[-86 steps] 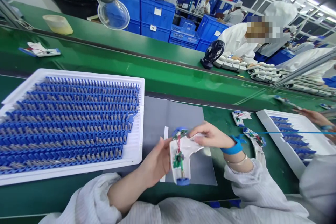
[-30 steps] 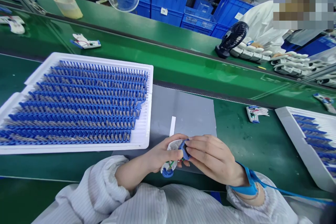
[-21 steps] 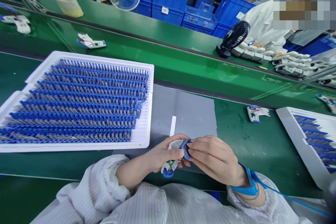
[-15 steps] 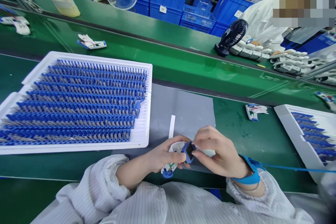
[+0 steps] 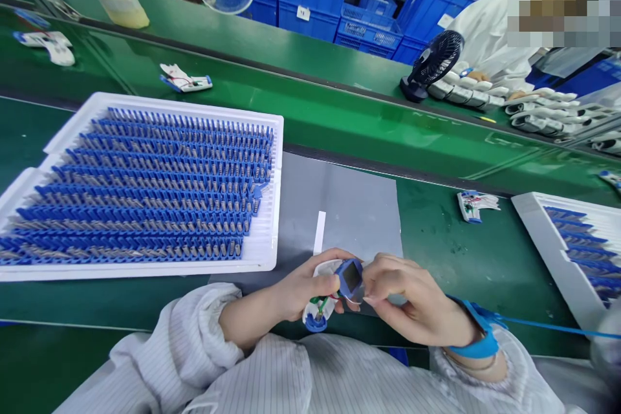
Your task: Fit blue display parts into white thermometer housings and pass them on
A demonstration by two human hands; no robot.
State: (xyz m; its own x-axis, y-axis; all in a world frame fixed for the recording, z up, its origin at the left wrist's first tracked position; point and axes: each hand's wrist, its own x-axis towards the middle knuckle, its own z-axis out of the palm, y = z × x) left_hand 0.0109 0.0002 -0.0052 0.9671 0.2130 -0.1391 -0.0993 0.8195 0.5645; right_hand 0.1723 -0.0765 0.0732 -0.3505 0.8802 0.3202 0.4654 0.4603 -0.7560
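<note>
My left hand (image 5: 310,286) is closed around an opened white gun-shaped device housing (image 5: 326,268), with its thumb on the blue frame of a small dark display (image 5: 351,277). Green and red wires show inside the housing, and a round blue part sits at its lower end. Close to the display's right side, my right hand (image 5: 410,301) has thumb and fingers pinched together. A thin clear film (image 5: 359,294) shows between the display and those fingertips. The fingers partly hide its far end. A blue wrist strap (image 5: 478,335) with a cord circles my right wrist.
A white tray (image 5: 276,220) with rows of blue parts lies left, another white tray (image 5: 543,252) right. A grey mat (image 5: 359,207) bears a white strip. Housings lie on the green belt (image 5: 310,110). A black fan (image 5: 434,65) and a person in white (image 5: 490,45) are beyond.
My right hand has moved slightly right and down, away from the display, whose face now shows more fully. Clear film has come into sight. Housings at the belt's left have shifted right.
</note>
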